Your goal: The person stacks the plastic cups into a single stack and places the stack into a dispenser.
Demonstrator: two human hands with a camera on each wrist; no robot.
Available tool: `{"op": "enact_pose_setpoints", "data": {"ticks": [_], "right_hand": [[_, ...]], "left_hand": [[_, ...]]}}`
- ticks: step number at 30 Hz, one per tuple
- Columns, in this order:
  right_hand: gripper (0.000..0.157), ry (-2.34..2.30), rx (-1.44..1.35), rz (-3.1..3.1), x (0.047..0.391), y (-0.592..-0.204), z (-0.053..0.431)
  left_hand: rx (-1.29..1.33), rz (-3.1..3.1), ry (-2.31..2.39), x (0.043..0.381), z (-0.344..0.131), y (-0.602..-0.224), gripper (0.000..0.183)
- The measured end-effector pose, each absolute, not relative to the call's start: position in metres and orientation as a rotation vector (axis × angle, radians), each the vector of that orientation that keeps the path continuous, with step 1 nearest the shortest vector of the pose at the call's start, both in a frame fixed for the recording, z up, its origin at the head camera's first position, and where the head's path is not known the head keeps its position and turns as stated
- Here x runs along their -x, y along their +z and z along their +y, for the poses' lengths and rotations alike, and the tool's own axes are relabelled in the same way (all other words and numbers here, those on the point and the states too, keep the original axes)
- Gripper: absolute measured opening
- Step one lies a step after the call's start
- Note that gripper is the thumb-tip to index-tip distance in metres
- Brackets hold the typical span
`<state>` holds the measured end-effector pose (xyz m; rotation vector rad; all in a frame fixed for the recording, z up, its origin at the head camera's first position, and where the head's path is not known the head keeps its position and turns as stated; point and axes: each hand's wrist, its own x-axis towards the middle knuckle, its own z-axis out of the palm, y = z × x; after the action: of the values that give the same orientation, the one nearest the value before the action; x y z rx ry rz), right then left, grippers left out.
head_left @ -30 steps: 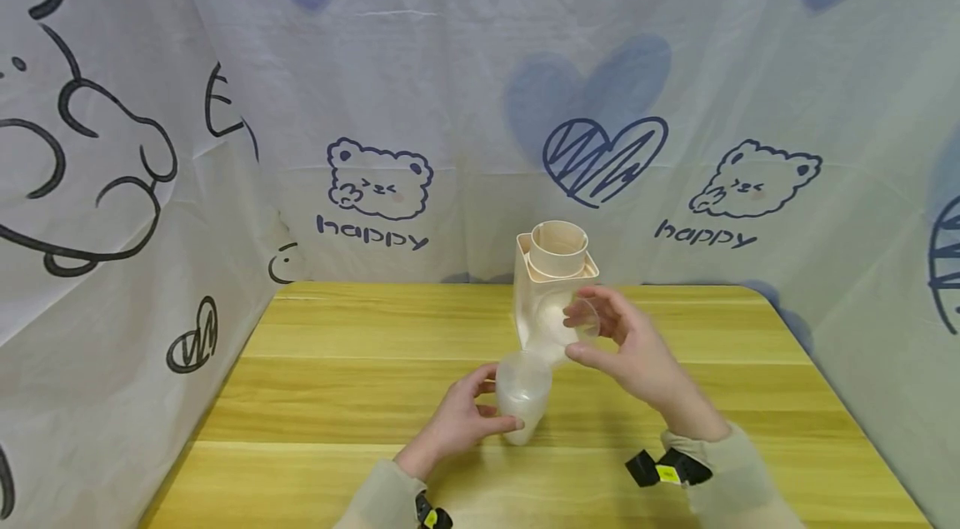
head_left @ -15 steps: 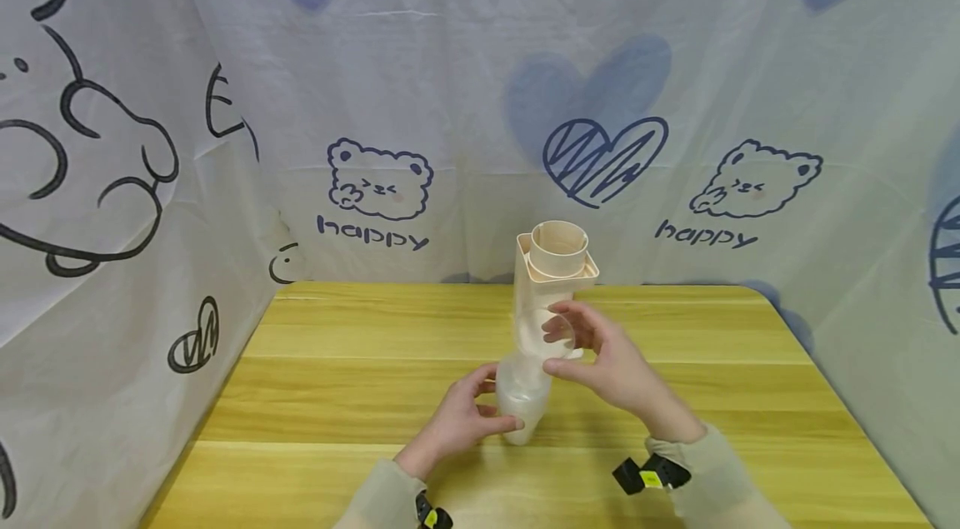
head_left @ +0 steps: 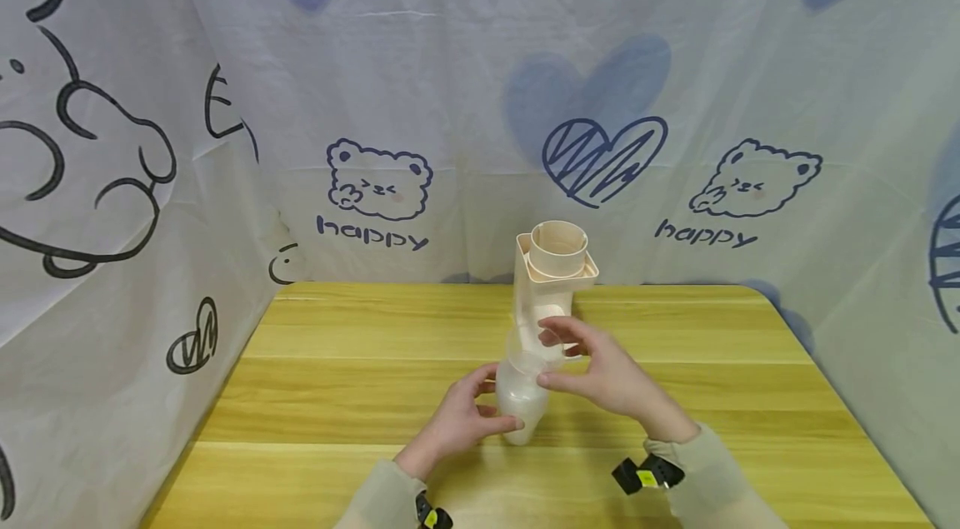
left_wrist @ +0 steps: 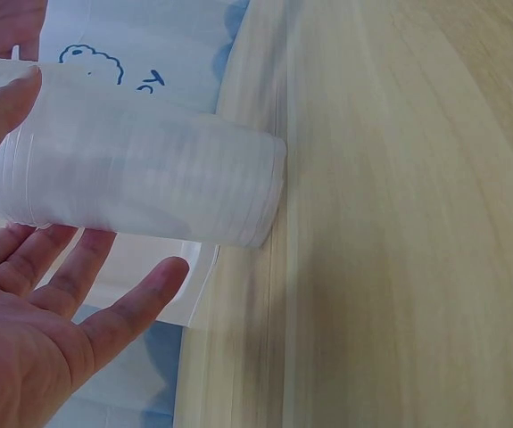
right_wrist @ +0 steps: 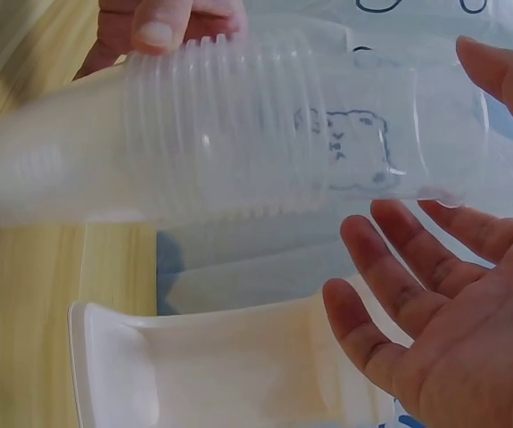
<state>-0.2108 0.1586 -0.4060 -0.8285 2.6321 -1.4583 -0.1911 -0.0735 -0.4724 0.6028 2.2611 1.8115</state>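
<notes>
A nested stack of clear plastic cups (head_left: 521,400) stands upright on the wooden table. My left hand (head_left: 465,416) holds it from the left, with the thumb (left_wrist: 6,107) on one side and fingers (left_wrist: 55,254) on the other. At the top of the stack, a single clear plastic cup (right_wrist: 408,134) sits partly inside it, most of its wall above the stacked rims. My right hand (head_left: 603,371) grips this cup near its rim, thumb and fingertips on opposite sides. How deep its base reaches is hard to see through the clear plastic.
Just behind the cups stands a cream-coloured plastic holder (head_left: 527,291) with a round tube (head_left: 558,256) at its top. The wooden table (head_left: 337,404) extends to both sides. A printed cloth (head_left: 465,96) hangs behind its far edge.
My right hand has moved left and down with the single cup, from beside the holder onto the stack's top and into it. The left hand and stack have stayed put.
</notes>
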Motion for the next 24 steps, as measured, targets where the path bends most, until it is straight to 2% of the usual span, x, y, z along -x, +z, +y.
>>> {"op": "enact_pose_setpoints", "data": {"ticks": [9, 24], "right_hand": [[0.067, -1.318, 0.919, 2.660, 0.215, -0.413, 0.160], [0.066, -1.206, 0.988, 2.617, 0.217, -0.426, 0.159]], "left_hand": [[-0.601, 2.280, 1.796, 0.207, -0.074, -0.506, 0.068], [-0.610, 2.269, 1.775, 0.209, -0.076, -0.509, 0.070]]}}
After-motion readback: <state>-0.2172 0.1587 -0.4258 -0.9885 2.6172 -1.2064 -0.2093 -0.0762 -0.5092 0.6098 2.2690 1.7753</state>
